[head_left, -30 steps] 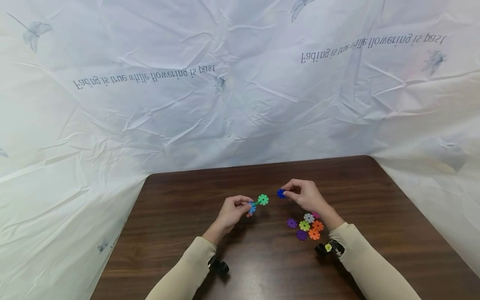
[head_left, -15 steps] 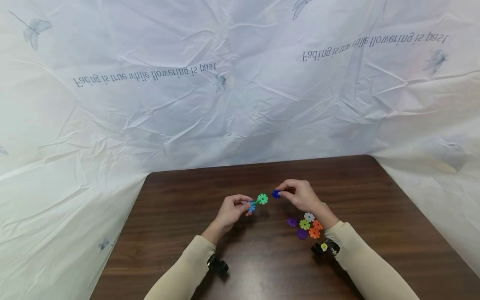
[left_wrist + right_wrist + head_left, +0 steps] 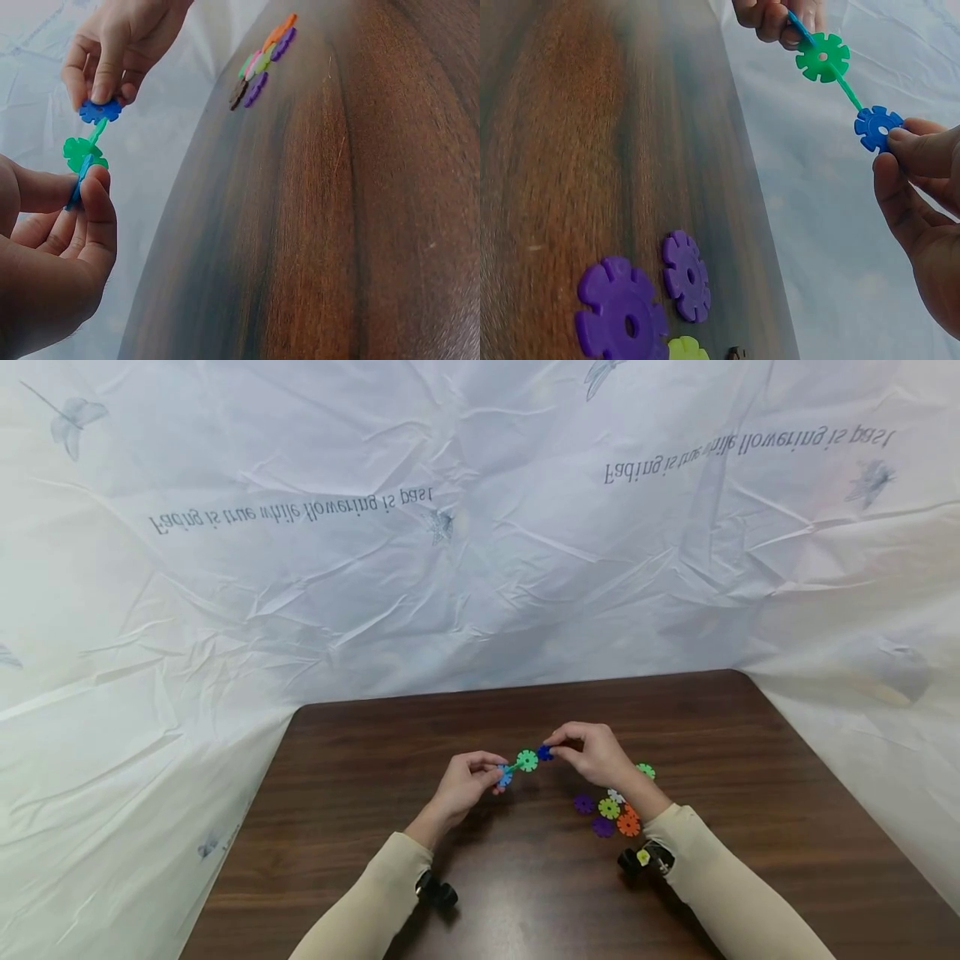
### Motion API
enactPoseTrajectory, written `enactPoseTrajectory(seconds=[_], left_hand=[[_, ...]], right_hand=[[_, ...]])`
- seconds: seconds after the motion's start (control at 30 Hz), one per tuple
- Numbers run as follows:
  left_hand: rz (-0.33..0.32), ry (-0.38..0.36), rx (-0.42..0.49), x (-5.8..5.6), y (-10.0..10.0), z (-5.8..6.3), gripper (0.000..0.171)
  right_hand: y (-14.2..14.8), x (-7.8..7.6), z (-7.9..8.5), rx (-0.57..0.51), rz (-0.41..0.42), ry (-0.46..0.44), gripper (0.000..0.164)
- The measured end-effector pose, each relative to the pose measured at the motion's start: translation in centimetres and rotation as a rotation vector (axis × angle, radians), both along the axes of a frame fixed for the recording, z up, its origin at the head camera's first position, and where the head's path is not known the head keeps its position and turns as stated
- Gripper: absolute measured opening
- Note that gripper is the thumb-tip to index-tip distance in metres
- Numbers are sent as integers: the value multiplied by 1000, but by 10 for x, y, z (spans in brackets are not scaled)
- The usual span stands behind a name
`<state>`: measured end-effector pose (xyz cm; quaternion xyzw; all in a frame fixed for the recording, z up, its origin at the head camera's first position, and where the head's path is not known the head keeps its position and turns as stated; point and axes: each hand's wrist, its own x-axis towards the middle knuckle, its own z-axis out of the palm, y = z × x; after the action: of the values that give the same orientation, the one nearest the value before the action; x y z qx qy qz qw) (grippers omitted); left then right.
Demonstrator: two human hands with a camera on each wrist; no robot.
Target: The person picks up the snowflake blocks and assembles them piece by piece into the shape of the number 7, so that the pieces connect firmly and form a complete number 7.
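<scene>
My left hand (image 3: 461, 785) pinches a light blue notched plastic disc (image 3: 505, 776) between thumb and fingers. Two green notched discs are linked to it in a chain: one green disc (image 3: 823, 58) slots onto the light blue one, and a second green disc (image 3: 527, 761) stands crosswise to the first. My right hand (image 3: 596, 756) holds a dark blue notched disc (image 3: 876, 126) by its edge. In the right wrist view its rim meets the second green disc; how deep the notches sit is too small to tell. The chain is held above the table.
On the brown wooden table (image 3: 360, 827), several loose discs lie below the right forearm: purple (image 3: 583, 804), yellow-green (image 3: 609, 809), orange (image 3: 628, 824), white (image 3: 615, 796) and green (image 3: 646, 772). A printed white sheet (image 3: 480, 568) hangs behind the table.
My right hand has moved left, carrying the dark blue disc up to the green end of the chain. My left hand stays nearly still. A loose green disc has come into view past the right forearm.
</scene>
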<state>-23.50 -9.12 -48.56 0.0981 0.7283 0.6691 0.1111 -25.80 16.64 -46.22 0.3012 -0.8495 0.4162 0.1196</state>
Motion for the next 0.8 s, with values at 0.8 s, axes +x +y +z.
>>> enactPoseTrajectory(seconds=[0.8], left_hand=[[-14, -7, 7, 0, 3, 0, 23]], right_hand=[[2, -1, -6, -4, 20, 67, 21]])
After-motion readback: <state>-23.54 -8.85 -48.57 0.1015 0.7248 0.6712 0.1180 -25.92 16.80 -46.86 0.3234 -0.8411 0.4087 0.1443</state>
